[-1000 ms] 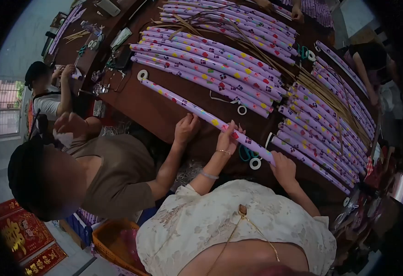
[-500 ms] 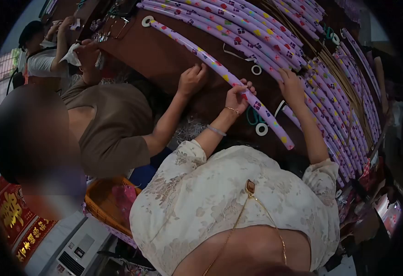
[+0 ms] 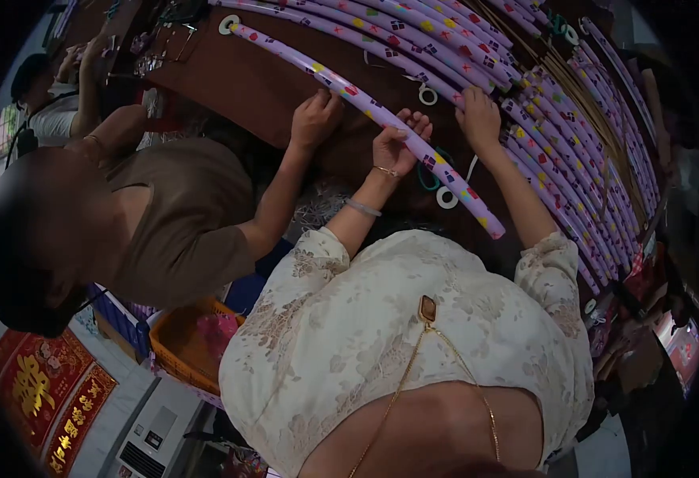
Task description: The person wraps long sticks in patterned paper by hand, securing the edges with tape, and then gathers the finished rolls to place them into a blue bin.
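A long purple tube with a colourful gift pattern slants across the middle, its lower end towards my chest. My left hand is around it from below, palm up, with fingers curled beside it. My right hand has bent fingers at the end of a similar tube on the front edge of the pile; its fingertips are partly hidden. A white tape roll lies between my hands. Below them are teal-handled scissors and another white tape roll.
To my left a person in a brown top has a hand beside the slanted tube. Many purple tubes and thin brown sticks fill the right of the brown table. An orange basket stands behind at lower left.
The view has shifted, so table things sit slightly further up and left. My left fingers have loosened on the tube. The neighbouring person's far hand has lowered and their head has turned.
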Demonstrator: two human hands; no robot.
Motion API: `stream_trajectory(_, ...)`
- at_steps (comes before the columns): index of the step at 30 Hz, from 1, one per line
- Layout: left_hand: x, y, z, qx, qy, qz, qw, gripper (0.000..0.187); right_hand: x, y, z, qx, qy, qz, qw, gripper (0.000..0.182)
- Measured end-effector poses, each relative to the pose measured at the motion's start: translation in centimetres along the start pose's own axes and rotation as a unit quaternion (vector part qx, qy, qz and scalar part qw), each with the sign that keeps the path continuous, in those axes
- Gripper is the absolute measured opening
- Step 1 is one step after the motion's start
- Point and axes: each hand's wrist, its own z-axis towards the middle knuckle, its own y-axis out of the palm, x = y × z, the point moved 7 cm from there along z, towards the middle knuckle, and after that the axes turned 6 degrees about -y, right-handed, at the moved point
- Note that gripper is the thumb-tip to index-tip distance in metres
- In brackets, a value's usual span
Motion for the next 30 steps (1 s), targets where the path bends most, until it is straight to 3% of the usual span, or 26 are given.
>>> stream_trajectory(4, -0.1, -0.9, 0.1, -0.044, -0.021, -0.04, 0.998, 0.032, 0.7, -1.2, 0.0, 0.029, 0.023, 0.062, 0.997, 0.035)
stream_trajectory(7, -0.1, -0.9, 0.4, -0.088, -0.027, 0.006, 0.996, 0.029, 0.3, -4.5, 0.5, 0.004, 0.057, 0.119, 0.991, 0.038)
stream_trajectory(9, 0.2, -1.9, 0.5, -0.023, -0.008, 0.055, 0.998, 0.033, 0.2, -5.2, 0.2, 0.006, 0.044, 0.196, 0.98, 0.036)
stream_trajectory(13, 0.1, 0.2, 0.1, -0.007, -0.013, 0.077, 0.997, 0.042, 0.0, -6.8, -1.0, -0.007, 0.033, 0.3, 0.953, 0.03)
stream_trajectory(15, -0.1, 1.3, 0.2, -0.039, -0.02, 0.068, 0.997, 0.046, 0.2, -5.1, -2.7, -0.171, 0.171, 0.446, 0.862, 0.025)
stream_trajectory(16, 0.0, 1.4, 0.1, -0.039, -0.019, 0.068, 0.997, 0.046, 0.2, -5.3, -3.2, -0.172, 0.17, 0.445, 0.862, 0.025)
stream_trajectory(18, 0.0, 1.6, 0.0, -0.034, -0.018, 0.078, 0.996, 0.047, -0.4, -5.0, -4.6, -0.219, 0.186, 0.554, 0.782, 0.024)
stream_trajectory(22, 0.2, 0.1, 0.3, -0.024, -0.014, 0.062, 0.998, 0.048, -0.6, -5.7, -8.7, -0.315, 0.214, 0.567, 0.731, 0.02)
stream_trajectory(25, 0.0, 1.7, 0.0, -0.074, -0.018, 0.082, 0.994, 0.05, 0.4, -5.1, -12.5, -0.344, 0.26, 0.585, 0.687, 0.021)
stream_trajectory(30, -0.4, 1.4, -0.1, -0.084, -0.033, 0.104, 0.991, 0.052, 1.0, -5.4, -15.5, -0.318, 0.257, 0.644, 0.646, 0.022)
